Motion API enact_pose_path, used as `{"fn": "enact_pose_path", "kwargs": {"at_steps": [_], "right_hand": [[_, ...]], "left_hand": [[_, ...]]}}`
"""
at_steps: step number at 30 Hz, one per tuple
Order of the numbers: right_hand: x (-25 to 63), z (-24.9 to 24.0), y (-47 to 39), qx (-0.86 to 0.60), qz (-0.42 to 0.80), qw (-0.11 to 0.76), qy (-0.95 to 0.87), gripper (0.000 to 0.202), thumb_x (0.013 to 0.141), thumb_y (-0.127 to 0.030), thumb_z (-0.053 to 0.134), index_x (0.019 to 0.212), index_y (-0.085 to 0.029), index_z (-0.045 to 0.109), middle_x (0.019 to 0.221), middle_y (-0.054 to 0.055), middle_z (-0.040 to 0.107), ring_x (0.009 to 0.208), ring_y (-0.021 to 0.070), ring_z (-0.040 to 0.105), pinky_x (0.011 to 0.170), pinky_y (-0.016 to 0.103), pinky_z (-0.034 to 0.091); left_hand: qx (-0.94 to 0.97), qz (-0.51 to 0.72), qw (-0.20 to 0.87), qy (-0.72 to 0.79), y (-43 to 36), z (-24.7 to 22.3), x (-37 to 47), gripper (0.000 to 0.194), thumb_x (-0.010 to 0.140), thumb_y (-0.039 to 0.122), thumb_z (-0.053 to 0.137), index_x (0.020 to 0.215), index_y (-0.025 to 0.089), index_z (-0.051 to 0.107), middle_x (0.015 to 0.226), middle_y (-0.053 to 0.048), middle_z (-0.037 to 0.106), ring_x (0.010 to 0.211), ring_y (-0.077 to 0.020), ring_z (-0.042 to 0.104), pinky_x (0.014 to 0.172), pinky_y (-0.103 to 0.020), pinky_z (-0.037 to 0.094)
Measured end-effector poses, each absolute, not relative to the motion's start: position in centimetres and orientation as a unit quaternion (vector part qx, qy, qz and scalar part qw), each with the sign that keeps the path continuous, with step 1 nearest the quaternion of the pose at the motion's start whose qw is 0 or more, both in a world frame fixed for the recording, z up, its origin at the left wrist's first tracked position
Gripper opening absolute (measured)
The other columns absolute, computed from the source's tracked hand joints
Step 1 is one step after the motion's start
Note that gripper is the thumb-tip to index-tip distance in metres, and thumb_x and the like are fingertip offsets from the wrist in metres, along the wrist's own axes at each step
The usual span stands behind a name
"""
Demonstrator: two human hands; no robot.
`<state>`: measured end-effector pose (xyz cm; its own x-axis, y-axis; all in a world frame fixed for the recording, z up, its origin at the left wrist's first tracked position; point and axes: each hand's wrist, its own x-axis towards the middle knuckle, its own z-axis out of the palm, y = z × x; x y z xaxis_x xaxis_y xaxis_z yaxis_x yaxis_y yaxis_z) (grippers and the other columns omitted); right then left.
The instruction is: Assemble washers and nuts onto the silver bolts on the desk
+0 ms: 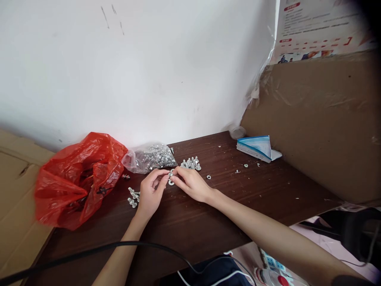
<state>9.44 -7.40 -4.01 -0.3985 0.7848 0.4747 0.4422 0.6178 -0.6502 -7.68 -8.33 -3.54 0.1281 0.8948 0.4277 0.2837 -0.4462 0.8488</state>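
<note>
My left hand [151, 192] and my right hand [193, 183] meet over the dark tabletop, fingertips pinched together. Between them is a small silver metal fastener [170, 174]; fingers cover too much of it to tell its exact kind. A flat washer [171, 183] shows just below the fingertips. Behind my right hand, several bolts [191, 163] stand on their heads in a group. To the left of my left hand lie several more bolts [133, 198]. A single nut [208, 177] sits right of my right hand.
A clear bag of small metal hardware [151, 158] lies against the wall, beside an open red plastic bag [74, 182]. Folded blue-white paper [256, 147] rests at the right near a cardboard panel [315, 131]. A black cable [89, 251] crosses the foreground. Small scraps dot the brown table [190, 226].
</note>
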Motion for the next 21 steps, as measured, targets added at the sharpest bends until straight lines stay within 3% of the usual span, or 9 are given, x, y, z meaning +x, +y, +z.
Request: {"fn": "enact_pose_path", "kwargs": {"at_steps": [6, 13, 21], "right_hand": [[9.54, -4.12, -7.09, -0.386, 0.199, 0.406, -0.804, 0.034, 0.097, -0.037, 0.041, 0.069, -0.018, 0.048, 0.065, -0.001, 0.052, 0.060, 0.0119, 0.048, 0.058, 0.022, 0.034], [9.47, -4.22, -6.97, -0.373, 0.197, 0.394, -0.817, 0.031, 0.098, -0.036, 0.038, 0.074, -0.019, 0.049, 0.070, 0.001, 0.054, 0.062, 0.0127, 0.049, 0.059, 0.023, 0.036], [9.34, -4.29, -7.11, -0.385, 0.183, 0.388, -0.817, 0.027, 0.098, -0.034, 0.039, 0.079, -0.019, 0.052, 0.073, 0.001, 0.057, 0.065, 0.0134, 0.051, 0.060, 0.024, 0.036]], "left_hand": [[0.692, 0.496, 0.299, 0.431, -8.13, -3.79, -7.73, 0.022, 0.083, 0.031, 0.061, 0.100, 0.020, 0.068, 0.092, -0.005, 0.065, 0.080, -0.0163, 0.063, 0.064, -0.024, 0.052], [0.696, 0.521, 0.265, 0.416, -7.98, -3.71, -7.83, 0.012, 0.081, 0.027, 0.063, 0.085, 0.017, 0.069, 0.085, -0.005, 0.064, 0.080, -0.0162, 0.061, 0.068, -0.025, 0.051], [0.713, 0.507, 0.237, 0.422, -8.19, -3.48, -7.76, 0.009, 0.083, 0.025, 0.060, 0.084, 0.018, 0.065, 0.084, -0.004, 0.062, 0.078, -0.0150, 0.060, 0.068, -0.024, 0.049]]}}
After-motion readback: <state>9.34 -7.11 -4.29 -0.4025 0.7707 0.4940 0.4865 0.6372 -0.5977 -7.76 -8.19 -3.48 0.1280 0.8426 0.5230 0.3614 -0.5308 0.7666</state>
